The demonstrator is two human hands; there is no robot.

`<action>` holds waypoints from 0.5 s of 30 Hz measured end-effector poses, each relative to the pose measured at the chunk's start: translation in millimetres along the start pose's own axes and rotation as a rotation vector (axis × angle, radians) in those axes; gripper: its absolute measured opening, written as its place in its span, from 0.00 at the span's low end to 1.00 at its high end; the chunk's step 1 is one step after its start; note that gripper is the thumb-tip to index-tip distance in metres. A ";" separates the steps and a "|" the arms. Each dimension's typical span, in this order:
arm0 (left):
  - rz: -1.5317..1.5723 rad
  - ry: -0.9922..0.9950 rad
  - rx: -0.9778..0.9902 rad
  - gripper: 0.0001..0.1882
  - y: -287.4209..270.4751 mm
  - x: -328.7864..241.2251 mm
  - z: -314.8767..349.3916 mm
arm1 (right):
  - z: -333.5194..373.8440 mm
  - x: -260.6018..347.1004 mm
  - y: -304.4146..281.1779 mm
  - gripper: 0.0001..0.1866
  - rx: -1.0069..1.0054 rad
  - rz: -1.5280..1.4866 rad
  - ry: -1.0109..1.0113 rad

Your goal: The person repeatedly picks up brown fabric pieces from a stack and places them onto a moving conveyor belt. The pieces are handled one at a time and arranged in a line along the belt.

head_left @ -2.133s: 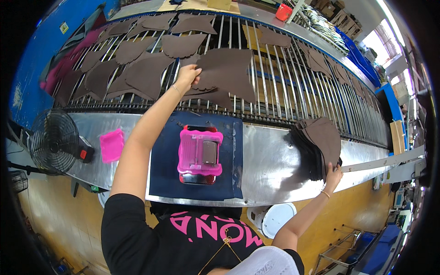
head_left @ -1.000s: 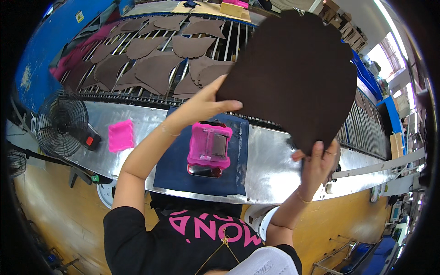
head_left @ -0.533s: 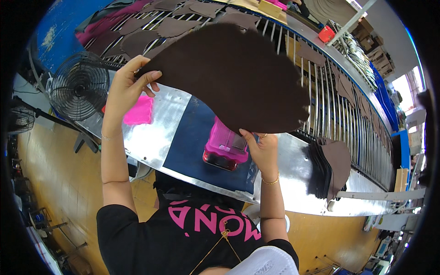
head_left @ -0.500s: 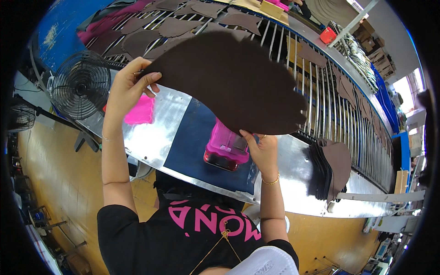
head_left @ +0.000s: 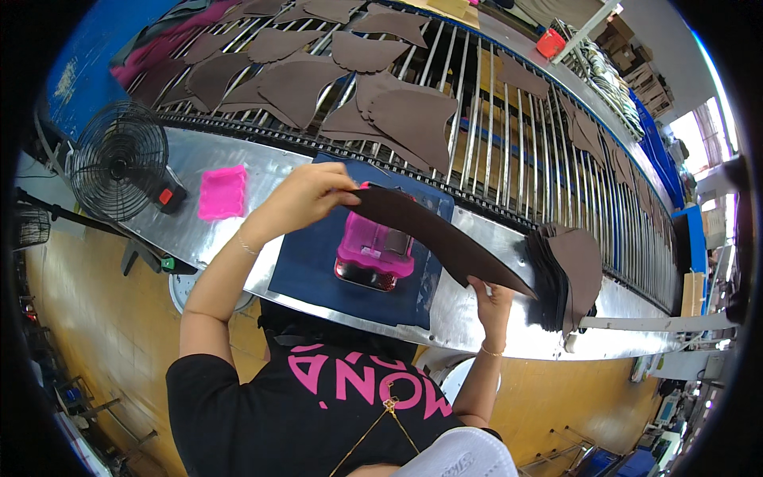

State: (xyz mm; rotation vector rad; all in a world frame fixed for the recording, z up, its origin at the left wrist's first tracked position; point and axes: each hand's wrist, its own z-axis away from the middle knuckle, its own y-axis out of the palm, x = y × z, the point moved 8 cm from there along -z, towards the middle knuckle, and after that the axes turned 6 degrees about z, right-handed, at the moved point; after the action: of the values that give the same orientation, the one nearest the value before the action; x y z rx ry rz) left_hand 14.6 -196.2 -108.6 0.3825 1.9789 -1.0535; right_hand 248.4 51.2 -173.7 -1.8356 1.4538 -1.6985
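Your left hand (head_left: 311,193) pinches one end of a dark brown sheet (head_left: 437,238), and your right hand (head_left: 494,306) grasps its lower edge toward the other end; the sheet, tilted nearly edge-on, is held above the metal table (head_left: 262,167), partly hiding the pink holder (head_left: 377,253) on the navy mat (head_left: 318,294)

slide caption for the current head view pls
Left hand and right hand hold a curved dark-brown flat piece above a shiny metal table, near a stack of similar brown flat pieces.
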 end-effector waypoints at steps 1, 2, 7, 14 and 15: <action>-0.048 0.037 0.034 0.04 9.4 -7.1 -6.6 | 7.7 -12.9 -8.7 0.09 -0.020 -0.037 0.029; -0.096 0.073 0.068 0.05 19.3 -15.0 -13.4 | 18.1 -29.6 -22.5 0.06 -0.070 -0.080 0.125; -0.171 0.291 0.209 0.09 77.5 -54.3 -47.3 | 33.0 -43.7 -110.0 0.04 -0.260 -0.417 0.221; -0.114 0.300 -0.120 0.16 28.3 -74.3 -76.6 | -63.7 -81.4 -140.9 0.18 -0.302 -0.416 0.258; -0.109 0.258 -0.165 0.16 14.8 -71.4 -74.7 | -82.6 -109.0 -136.8 0.18 -0.316 -0.431 0.299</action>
State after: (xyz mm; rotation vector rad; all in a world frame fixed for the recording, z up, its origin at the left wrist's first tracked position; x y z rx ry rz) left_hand 26.3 -120.1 -38.1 0.3369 2.3220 -0.9357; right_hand 262.9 235.0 -115.3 -2.2731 1.6008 -2.1203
